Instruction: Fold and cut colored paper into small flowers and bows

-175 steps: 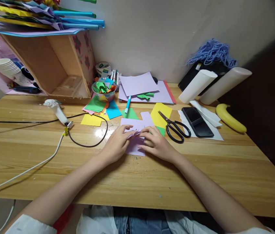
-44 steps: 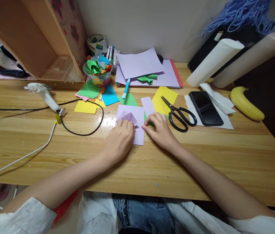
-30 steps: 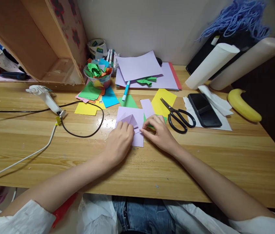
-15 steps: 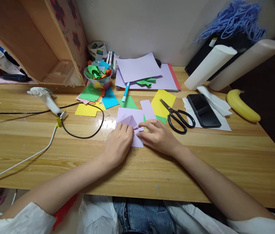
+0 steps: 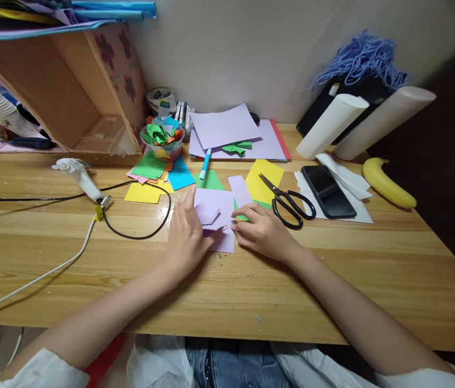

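Note:
A lilac sheet of paper (image 5: 211, 198) lies on the table between my hands, with a cut, folded flap raised near its middle. My left hand (image 5: 187, 226) is open at the sheet's left side, its fingers stretched away from me and its thumb reaching across the lower part. At the right edge my right hand (image 5: 261, 229) has its bent fingers closed on the paper near the cut; the fingertips partly cover what they pinch. Black-handled scissors (image 5: 286, 199) lie just right of that hand, over a yellow sheet (image 5: 267, 170). A lilac strip (image 5: 240, 189) rests behind the fingers.
Coloured paper squares (image 5: 150, 166) and a tub of crumpled paper (image 5: 162, 143) stand back left, beside a cardboard box (image 5: 118, 91). A blue marker (image 5: 205, 164) lies behind the sheet. At right are a phone (image 5: 328, 191) and a banana (image 5: 389, 183). A cable (image 5: 146, 237) loops at left.
My left hand has opened and moved back from the fold, uncovering the raised flap. My right hand stays by the sheet's right edge. The camera view has tilted up slightly.

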A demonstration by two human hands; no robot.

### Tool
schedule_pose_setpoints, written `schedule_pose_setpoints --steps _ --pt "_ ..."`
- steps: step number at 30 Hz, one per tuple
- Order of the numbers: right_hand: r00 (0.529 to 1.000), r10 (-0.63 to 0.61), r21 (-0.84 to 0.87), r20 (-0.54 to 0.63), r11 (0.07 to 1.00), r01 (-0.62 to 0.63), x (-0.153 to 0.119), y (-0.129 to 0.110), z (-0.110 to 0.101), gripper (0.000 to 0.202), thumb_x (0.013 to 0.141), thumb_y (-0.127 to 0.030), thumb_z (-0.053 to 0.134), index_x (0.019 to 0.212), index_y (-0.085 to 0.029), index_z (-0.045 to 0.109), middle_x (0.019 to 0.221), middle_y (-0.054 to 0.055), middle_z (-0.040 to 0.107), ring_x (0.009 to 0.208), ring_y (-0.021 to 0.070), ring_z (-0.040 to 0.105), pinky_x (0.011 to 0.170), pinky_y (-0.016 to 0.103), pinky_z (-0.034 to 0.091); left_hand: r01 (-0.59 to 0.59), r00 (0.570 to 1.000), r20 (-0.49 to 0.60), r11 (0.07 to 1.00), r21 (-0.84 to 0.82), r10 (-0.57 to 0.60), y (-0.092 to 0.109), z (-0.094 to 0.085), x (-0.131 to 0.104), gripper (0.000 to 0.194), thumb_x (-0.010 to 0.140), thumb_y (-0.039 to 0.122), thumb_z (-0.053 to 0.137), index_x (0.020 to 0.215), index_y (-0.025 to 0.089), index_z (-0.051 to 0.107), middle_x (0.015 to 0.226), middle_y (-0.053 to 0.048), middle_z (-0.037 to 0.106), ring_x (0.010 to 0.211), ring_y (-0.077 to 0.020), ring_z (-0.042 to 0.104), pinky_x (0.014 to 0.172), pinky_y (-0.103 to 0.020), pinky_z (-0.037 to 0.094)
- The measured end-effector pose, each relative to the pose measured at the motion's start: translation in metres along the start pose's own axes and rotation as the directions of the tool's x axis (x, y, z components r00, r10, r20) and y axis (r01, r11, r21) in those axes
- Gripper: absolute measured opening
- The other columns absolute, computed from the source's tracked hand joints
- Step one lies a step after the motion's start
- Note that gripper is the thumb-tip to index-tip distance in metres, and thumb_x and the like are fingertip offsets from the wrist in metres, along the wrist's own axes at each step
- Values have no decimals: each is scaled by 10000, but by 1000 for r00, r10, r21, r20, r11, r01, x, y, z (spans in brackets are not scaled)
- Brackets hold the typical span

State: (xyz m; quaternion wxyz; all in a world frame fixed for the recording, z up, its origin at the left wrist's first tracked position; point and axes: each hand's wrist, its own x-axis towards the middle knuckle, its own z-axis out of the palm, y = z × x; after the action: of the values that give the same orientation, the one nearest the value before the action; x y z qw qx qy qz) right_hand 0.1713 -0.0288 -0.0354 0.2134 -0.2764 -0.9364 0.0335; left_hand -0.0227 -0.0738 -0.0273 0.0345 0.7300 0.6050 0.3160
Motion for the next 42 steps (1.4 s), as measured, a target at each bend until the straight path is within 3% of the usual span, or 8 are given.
schedule_pose_setpoints --steps 4,10,15,20,29,36,40,42 --pt "1000 6 22 0 1000 -6 -1 1 1 142 801 -150 498 747 -185 625 993 78 627 933 215 491 776 370 440 155 981 143 973 -169 -132 -11 3 2 855 673 309 680 1349 195 171 1108 -119 551 991 -249 538 835 -414 438" --pt "999 29 82 28 996 -31 0 0 1 137 807 -149 489 778 -176 619 968 85 627 925 215 493 771 368 436 271 955 214 897 -350 -205 -17 3 8 828 591 263 738 1299 195 315 1080 -104 540 851 -182 569 716 -329 479" --pt "984 176 267 16 948 -174 2 -3 -1 167 836 -164 456 877 -178 618 922 81 628 907 209 527 797 371 438 229 929 368 841 -490 -39 -16 -6 13 233 715 179 586 946 182 621 858 -48 646 784 -165 589 693 -296 471" --pt "901 434 542 -9 759 -360 3 -9 -5 242 875 -214 422 1037 -218 601 1012 58 635 956 188 567 855 364 435 -2 902 375 872 -490 212 -9 -20 17 331 677 7 447 822 215 659 837 -21 678 822 -159 582 784 -323 437" --pt "793 482 813 372 244 -529 3 -12 -8 219 779 -382 576 841 -181 635 760 17 637 621 117 584 598 258 492 -127 888 356 899 -418 292 -8 -24 17 347 645 9 426 811 232 634 818 15 661 834 -159 533 869 -341 355" --pt "776 363 807 516 99 -583 2 -21 -8 197 727 -305 646 861 -170 597 698 3 617 592 106 576 549 237 464 -165 893 336 910 -379 301 -6 -25 13 345 686 66 427 915 246 611 799 9 630 861 -168 516 951 -379 308" --pt "774 459 836 436 110 -537 6 -25 -6 113 713 -251 651 770 -163 608 667 -8 606 570 95 565 554 236 469 -103 988 88 957 -271 131 -1 -21 10 403 734 161 491 1135 205 495 1124 -79 532 1081 -216 426 952 -398 314" --pt "753 551 857 359 125 -500 7 -24 -5 103 705 -251 656 754 -164 629 714 9 635 611 106 587 599 252 491 6 999 -34 969 -248 -15 0 -18 10 465 742 261 553 1184 175 438 1192 -114 472 1099 -230 402 918 -387 344"
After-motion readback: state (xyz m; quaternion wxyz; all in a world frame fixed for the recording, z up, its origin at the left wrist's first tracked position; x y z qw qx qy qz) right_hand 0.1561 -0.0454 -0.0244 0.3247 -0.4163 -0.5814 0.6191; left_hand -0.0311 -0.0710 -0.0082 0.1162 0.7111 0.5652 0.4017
